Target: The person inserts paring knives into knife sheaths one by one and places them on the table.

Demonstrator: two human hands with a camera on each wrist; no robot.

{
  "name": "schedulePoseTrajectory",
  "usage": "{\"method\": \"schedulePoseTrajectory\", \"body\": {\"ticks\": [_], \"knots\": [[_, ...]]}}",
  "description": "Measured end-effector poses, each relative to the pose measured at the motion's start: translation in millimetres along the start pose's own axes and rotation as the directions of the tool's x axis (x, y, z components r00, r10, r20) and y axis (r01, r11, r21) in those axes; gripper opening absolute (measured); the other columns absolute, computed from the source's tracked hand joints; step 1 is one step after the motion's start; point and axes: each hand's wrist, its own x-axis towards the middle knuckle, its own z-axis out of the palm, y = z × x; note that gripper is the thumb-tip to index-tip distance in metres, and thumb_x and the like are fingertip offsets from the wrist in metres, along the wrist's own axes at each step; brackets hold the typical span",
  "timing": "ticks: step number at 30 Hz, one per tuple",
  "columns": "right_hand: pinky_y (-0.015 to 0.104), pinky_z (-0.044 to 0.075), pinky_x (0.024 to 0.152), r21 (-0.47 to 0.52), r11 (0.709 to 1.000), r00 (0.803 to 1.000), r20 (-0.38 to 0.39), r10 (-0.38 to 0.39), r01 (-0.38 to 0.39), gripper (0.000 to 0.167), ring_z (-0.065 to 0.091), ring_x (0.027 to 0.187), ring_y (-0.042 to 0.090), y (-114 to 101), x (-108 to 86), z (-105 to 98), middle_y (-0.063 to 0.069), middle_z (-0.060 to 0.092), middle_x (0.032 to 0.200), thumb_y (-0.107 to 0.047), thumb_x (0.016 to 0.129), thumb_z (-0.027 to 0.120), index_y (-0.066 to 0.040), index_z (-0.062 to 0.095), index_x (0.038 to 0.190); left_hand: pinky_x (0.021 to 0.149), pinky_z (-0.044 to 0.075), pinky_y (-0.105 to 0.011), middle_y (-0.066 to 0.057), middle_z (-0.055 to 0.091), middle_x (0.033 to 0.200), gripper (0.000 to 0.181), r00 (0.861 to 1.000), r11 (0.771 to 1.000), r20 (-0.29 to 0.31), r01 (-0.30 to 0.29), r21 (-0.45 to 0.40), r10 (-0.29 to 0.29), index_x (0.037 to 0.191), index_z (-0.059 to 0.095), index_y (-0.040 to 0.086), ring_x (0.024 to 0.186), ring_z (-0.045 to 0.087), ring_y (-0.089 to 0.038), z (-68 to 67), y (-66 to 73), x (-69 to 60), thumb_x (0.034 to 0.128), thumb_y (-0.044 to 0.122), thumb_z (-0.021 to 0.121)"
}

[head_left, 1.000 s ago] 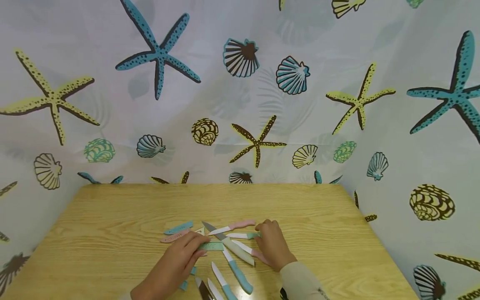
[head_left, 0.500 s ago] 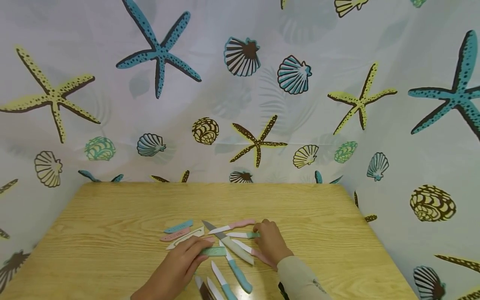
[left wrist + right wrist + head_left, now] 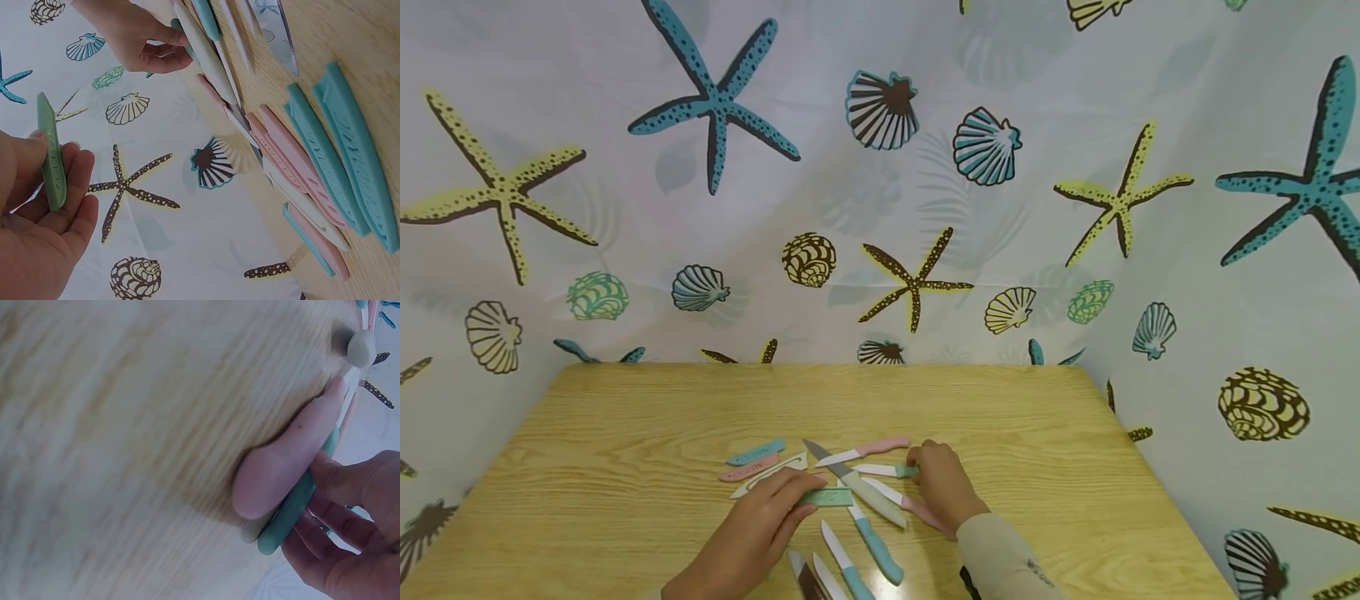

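Observation:
My left hand (image 3: 758, 521) holds a green knife sheath (image 3: 51, 153) between thumb and fingers, raised off the table in the left wrist view. My right hand (image 3: 943, 483) pinches the handle of a green-handled paring knife (image 3: 287, 515), its white blade pointing left towards the sheath. Close beside that handle lies a pink-handled knife (image 3: 287, 456). A larger knife with a cream handle (image 3: 880, 502) lies slantwise between the two hands, and another pink-handled knife (image 3: 880, 448) is just beyond. Part of the green handle is hidden by my right fingers.
Blue (image 3: 756, 452), pink (image 3: 749, 468) and cream (image 3: 771, 475) sheaths lie beyond my left hand. Blue-handled knives (image 3: 880, 550) and a dark-patched blade (image 3: 808, 579) lie near the front. Two teal sheaths (image 3: 356, 162) show in the left wrist view. A shell-print cloth (image 3: 880, 183) surrounds the wooden table (image 3: 625, 417).
My left hand has shifted slightly right and nearer with the green sheath, uncovering the cream sheath behind it. My right hand has stayed almost still on the green-handled knife.

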Motion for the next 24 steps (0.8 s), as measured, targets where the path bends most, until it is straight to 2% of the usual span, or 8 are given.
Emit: {"method": "schedulePoseTrajectory", "body": {"ticks": [6, 12, 17, 24], "knots": [[0.029, 0.052, 0.067, -0.067, 0.998, 1.0, 0.013, -0.002, 0.003, 0.038, 0.055, 0.077, 0.02, 2, -1.9, 0, 0.008, 0.059, 0.086, -0.023, 0.077, 0.082, 0.0, 0.067, 0.104, 0.081, 0.054, -0.024, 0.005, 0.06, 0.113, 0.034, 1.0, 1.0, 0.001, 0.004, 0.002, -0.004, 0.119, 0.061, 0.008, 0.099, 0.061, -0.01, 0.6, 0.3, 0.0, 0.0864, 0.001, 0.068], [0.028, 0.054, 0.065, -0.071, 0.997, 1.0, -0.011, -0.017, 0.016, 0.025, 0.058, 0.075, 0.02, -2, -5.2, -4, 0.009, 0.061, 0.085, -0.011, 0.08, 0.079, 0.0, 0.069, 0.099, 0.081, 0.054, -0.024, 0.004, 0.06, 0.113, 0.034, 1.0, 1.0, 0.0, -0.004, 0.011, 0.004, 0.119, 0.06, 0.008, 0.099, 0.061, -0.01, 1.4, -1.7, -0.5, 0.0868, 0.001, 0.068], [0.029, 0.055, 0.064, -0.072, 0.997, 0.999, -0.03, -0.031, 0.029, 0.021, 0.061, 0.076, 0.021, -8, -8.9, -10, 0.009, 0.061, 0.087, -0.009, 0.081, 0.077, -0.001, 0.069, 0.099, 0.078, 0.053, -0.023, 0.005, 0.06, 0.112, 0.035, 1.0, 1.0, -0.027, -0.012, 0.018, 0.013, 0.119, 0.061, 0.008, 0.096, 0.059, -0.007, 1.2, -3.7, -1.1, 0.0861, 0.001, 0.068], [0.025, 0.055, 0.061, -0.047, 0.998, 0.99, -0.129, -0.055, 0.05, 0.022, 0.063, 0.074, 0.019, -15, -22.3, -20, 0.009, 0.06, 0.089, -0.005, 0.082, 0.075, 0.0, 0.065, 0.101, 0.074, 0.051, -0.019, 0.004, 0.061, 0.111, 0.033, 0.999, 1.0, -0.032, -0.012, -0.025, 0.011, 0.118, 0.062, 0.009, 0.092, 0.058, -0.005, 2.7, -2.7, -0.1, 0.0866, 0.002, 0.068]]}}
